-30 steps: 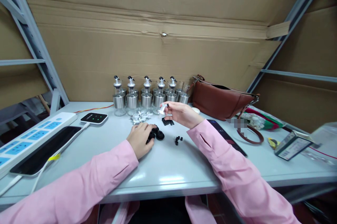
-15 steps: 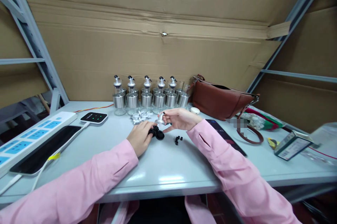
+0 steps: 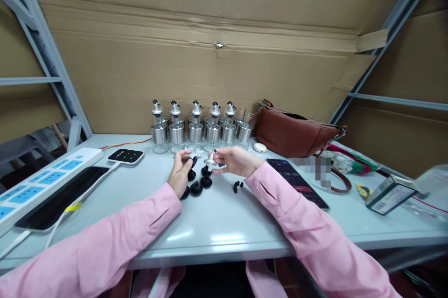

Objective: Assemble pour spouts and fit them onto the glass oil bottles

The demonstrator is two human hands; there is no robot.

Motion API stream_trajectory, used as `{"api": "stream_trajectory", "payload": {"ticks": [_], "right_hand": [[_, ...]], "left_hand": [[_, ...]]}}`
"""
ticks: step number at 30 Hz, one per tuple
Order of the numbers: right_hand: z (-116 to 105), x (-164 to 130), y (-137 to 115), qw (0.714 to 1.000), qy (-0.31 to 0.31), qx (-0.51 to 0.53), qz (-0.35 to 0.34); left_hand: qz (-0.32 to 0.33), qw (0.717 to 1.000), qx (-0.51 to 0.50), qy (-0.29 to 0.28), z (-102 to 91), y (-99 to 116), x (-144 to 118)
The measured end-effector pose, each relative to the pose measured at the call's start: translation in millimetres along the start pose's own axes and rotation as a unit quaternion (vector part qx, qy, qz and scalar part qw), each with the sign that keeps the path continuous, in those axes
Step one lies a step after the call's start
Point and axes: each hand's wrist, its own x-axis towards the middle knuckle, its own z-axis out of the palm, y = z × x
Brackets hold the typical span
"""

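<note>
My right hand grips a silver pour spout with a small black tip, held above the table. My left hand is to its left, thumb and fingers pinched on a black rubber stopper. Several more black ribbed stoppers lie on the table below and between the hands, one of them partly behind my left hand. Small black caps are grouped below my right hand. Behind my left hand, a few more silver spouts are mostly hidden.
A row of glass-and-steel bottles stands at the back, several with spouts fitted. On the right are a brown bag, a phone and a small box. A power strip, dark phone and hotspot device occupy the left.
My left hand has drawn away to the left, spreading the clustered black stoppers and lifting one. My right hand still holds the spout, slightly more to the left.
</note>
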Motion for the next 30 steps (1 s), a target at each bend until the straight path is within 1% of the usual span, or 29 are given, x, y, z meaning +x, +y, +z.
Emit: {"api": "stream_trajectory", "payload": {"ticks": [2,5,9,13,15,19,22,26,28,30], "right_hand": [[-1,0,-1,1.000,0.005,-0.010,0.021],[1,-2,0,0.999,-0.011,-0.020,0.039],[6,-3,2,0.999,-0.023,-0.017,0.040],[6,0,5,0.998,-0.042,-0.019,0.034],[6,1,6,0.998,-0.051,-0.024,0.033],[5,4,9,0.997,-0.051,-0.033,0.046],[4,6,12,0.996,-0.065,-0.023,0.058],[3,9,15,0.993,-0.092,-0.027,0.062],[3,10,14,0.994,-0.087,-0.046,0.053],[1,10,13,0.995,-0.065,-0.071,0.031]], "left_hand": [[-0.014,1.000,-0.014,0.004,0.0,-1,1],[-0.025,0.999,-0.028,-0.003,0.4,-1,2],[-0.038,0.999,-0.030,-0.005,1.0,1,1],[-0.045,0.998,-0.038,-0.006,1.3,0,1],[-0.041,0.998,-0.048,-0.009,1.4,-1,1],[-0.039,0.997,-0.052,-0.038,1.7,-1,1],[-0.024,0.998,-0.021,-0.050,2.3,-1,-1],[0.013,0.998,0.031,-0.050,3.3,-3,-2],[0.026,0.997,0.046,-0.049,3.4,-3,-2],[0.027,0.997,0.047,-0.049,3.3,-2,-1]]}}
